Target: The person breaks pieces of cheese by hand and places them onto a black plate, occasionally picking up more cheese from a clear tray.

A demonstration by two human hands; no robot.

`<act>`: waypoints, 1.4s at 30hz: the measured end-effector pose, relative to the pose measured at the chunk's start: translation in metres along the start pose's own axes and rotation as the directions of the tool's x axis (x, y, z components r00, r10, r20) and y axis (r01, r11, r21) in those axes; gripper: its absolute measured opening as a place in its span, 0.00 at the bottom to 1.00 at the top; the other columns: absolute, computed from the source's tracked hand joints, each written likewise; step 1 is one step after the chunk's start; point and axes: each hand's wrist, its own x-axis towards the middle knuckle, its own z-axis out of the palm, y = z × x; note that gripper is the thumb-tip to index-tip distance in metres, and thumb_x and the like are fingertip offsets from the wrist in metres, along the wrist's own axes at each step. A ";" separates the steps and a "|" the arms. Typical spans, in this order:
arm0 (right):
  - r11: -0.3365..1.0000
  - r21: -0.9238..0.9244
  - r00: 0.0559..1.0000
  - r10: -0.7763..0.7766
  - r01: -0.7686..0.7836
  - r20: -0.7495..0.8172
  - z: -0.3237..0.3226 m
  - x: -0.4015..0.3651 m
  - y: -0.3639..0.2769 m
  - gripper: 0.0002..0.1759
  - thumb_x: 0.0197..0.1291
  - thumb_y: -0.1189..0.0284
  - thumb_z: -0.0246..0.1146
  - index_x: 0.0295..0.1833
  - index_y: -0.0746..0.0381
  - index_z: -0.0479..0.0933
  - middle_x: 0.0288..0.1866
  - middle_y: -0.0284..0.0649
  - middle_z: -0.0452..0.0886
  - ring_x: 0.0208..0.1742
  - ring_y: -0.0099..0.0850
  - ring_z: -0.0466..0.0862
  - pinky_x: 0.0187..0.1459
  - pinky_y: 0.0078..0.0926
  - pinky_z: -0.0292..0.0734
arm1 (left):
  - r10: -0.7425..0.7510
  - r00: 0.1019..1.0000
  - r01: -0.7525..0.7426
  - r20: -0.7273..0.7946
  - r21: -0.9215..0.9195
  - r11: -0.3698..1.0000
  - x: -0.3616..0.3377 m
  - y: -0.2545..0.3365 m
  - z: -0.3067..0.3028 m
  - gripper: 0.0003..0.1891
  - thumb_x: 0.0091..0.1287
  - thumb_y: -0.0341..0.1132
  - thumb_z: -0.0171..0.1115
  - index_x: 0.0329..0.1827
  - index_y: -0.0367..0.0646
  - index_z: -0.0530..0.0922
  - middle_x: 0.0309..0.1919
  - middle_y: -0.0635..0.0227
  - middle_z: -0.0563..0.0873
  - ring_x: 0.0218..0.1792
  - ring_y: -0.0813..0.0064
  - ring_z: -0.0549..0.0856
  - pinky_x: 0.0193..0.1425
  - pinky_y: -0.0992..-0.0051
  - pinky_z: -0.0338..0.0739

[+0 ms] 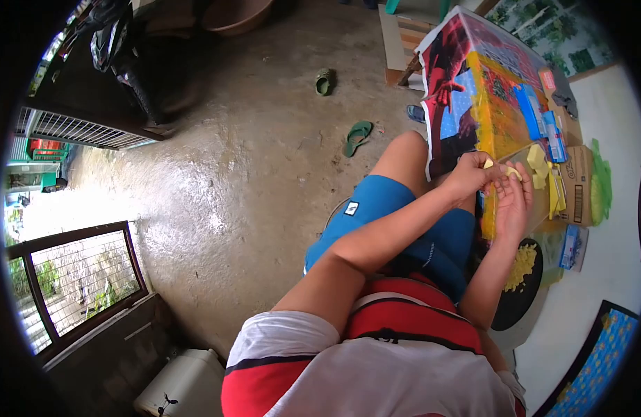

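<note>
My left hand (471,174) is closed, its fingertips pinching a small pale yellow piece (488,164). Right beside it, my right hand (513,201) is also closed, with another bit of the pale yellow stuff (514,172) between thumb and fingers. The fingers of both hands meet above the table edge. Just past them lie pale yellow blocks (538,157), with a bright yellow item (556,192) alongside. Below my right forearm, many small yellow bits (522,267) are heaped on a black round surface (518,313).
The table (497,118) has a colourful printed cover. It bears blue packs (529,111), a cardboard box (577,182), a green plastic bag (600,184) and a blue-and-white box (574,247). Slippers (358,137) lie on the concrete floor (265,187). A motorbike (119,55) stands upper left.
</note>
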 end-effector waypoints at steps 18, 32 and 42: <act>0.943 0.332 0.999 0.027 -0.016 -0.028 -0.048 -0.040 -0.023 0.16 0.63 0.81 0.58 0.58 0.66 0.73 0.52 0.46 0.79 0.48 0.32 0.82 0.49 0.30 0.78 | -0.264 0.960 0.270 0.088 -0.070 0.960 -0.027 -0.024 0.048 0.10 0.68 0.34 0.62 0.47 0.37 0.78 0.30 0.67 0.84 0.23 0.80 0.79 0.28 0.80 0.75; 0.946 0.321 0.978 0.029 0.040 -0.206 -0.126 -0.089 -0.067 0.16 0.63 0.76 0.61 0.57 0.62 0.75 0.49 0.38 0.80 0.44 0.24 0.80 0.43 0.25 0.78 | -0.414 0.755 0.601 0.509 -0.285 0.747 -0.024 -0.063 0.093 0.04 0.68 0.35 0.61 0.40 0.47 0.76 0.28 0.69 0.79 0.25 0.80 0.73 0.31 0.77 0.69; 0.976 0.206 0.972 0.111 -0.067 -0.209 -0.156 -0.113 -0.062 0.15 0.62 0.71 0.64 0.52 0.66 0.76 0.42 0.35 0.79 0.39 0.22 0.80 0.36 0.19 0.76 | -0.612 0.738 0.592 0.283 0.162 0.789 -0.009 -0.108 0.129 0.08 0.65 0.35 0.66 0.38 0.40 0.78 0.24 0.71 0.81 0.21 0.82 0.77 0.24 0.80 0.73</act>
